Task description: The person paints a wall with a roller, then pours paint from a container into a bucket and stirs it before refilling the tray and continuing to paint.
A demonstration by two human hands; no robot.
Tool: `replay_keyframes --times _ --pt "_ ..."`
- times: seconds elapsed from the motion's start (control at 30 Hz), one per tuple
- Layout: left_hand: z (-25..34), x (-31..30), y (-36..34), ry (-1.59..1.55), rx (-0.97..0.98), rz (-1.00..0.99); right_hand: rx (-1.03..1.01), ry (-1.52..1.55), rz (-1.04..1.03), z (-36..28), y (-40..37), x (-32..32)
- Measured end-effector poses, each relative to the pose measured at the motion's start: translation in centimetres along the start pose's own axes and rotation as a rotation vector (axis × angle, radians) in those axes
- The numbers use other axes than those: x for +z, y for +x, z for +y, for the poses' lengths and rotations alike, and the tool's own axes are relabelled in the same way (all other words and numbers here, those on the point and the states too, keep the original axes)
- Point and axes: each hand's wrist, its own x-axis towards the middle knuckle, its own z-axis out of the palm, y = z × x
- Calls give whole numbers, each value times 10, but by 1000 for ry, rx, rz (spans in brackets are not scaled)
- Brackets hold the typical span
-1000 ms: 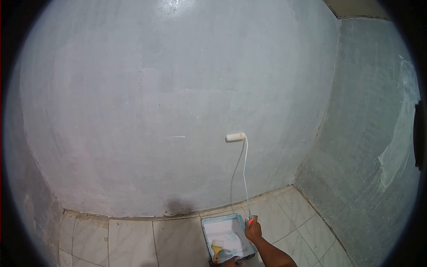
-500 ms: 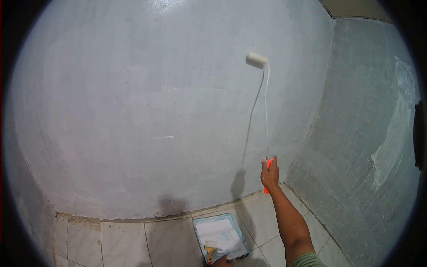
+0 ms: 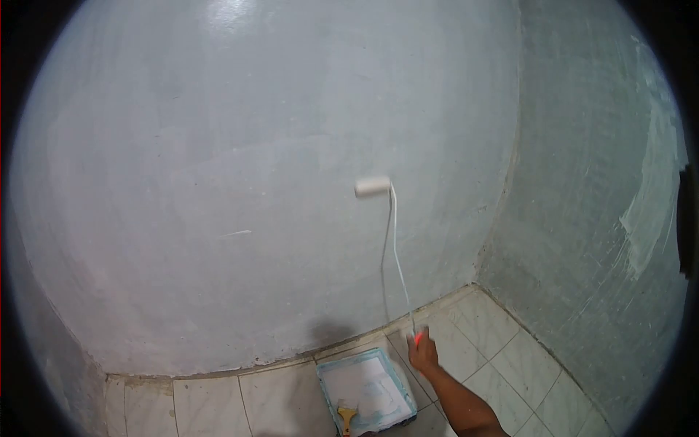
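Note:
My right hand point(image 3: 422, 351) is closed around the red handle of a paint roller point(image 3: 373, 187). Its long white wire frame rises from the hand, and the pale roller sleeve is up against the grey wall point(image 3: 182, 277). Low in the view is a light-blue paint tray point(image 3: 392, 364) with white paint in it. A paintbrush point(image 3: 347, 417) with a yellowish handle lies at the tray's near side, bristles over the paint. Only a sliver of my left hand point(image 3: 368, 434) shows at the tray's near edge; most of it is cut off by the frame.
A second wall point(image 3: 561, 189) with a whitish smeared patch meets the first at a corner on the right. Pale floor tiles point(image 3: 510, 357) run along the foot of the walls. A dark object point(image 3: 686, 222) juts in at the right edge.
My right hand has come down and slightly left, bringing the roller lower on the wall. The view has shifted, and less of my left hand shows by the tray.

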Motion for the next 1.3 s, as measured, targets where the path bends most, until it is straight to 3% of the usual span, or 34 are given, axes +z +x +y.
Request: replay_keyframes --times 0.07,0.13,0.23,0.37,0.47,0.5,0.57,0.7,0.77,0.83,0.97,1.03,1.07,1.17,1.3 --pt "2 4 1 -12 -58 -51 -53 59 18 -54 38 -37" --pt "6 5 3 -39 -56 -46 -125 158 50 -60 74 -41" --pt "-9 11 8 -38 -22 -34 -158 109 108 -49 69 -34" --pt "-14 6 9 -12 -37 -5 23 11 -135 15 11 -4" --pt "-15 1 5 -13 -53 7 -12 5 -139 37 9 -2" --pt "-18 0 8 -11 -55 13 -16 9 -139 28 19 -5" --pt "-27 5 9 30 -19 5 -153 -15 58 -10 50 -27" --pt "-12 3 11 -19 -81 -20 -211 160 64 -126 69 -64" --pt "-18 12 19 -48 -25 101 -249 234 84 -149 56 -47" --pt "-22 18 24 -100 -30 135 -177 207 -61 -146 27 -18" --pt "-19 23 21 -17 -46 151 -185 121 -71 -47 -68 88" --pt "-15 24 15 -3 -55 145 -10 58 -324 -8 -107 92" --pt "-16 24 14 -22 -53 123 -7 66 -319 2 -115 90" --pt "-13 15 11 -27 -51 115 66 -32 -345 0 -111 87" --pt "-12 13 7 -18 -2 115 -78 49 -143 -100 -32 38"
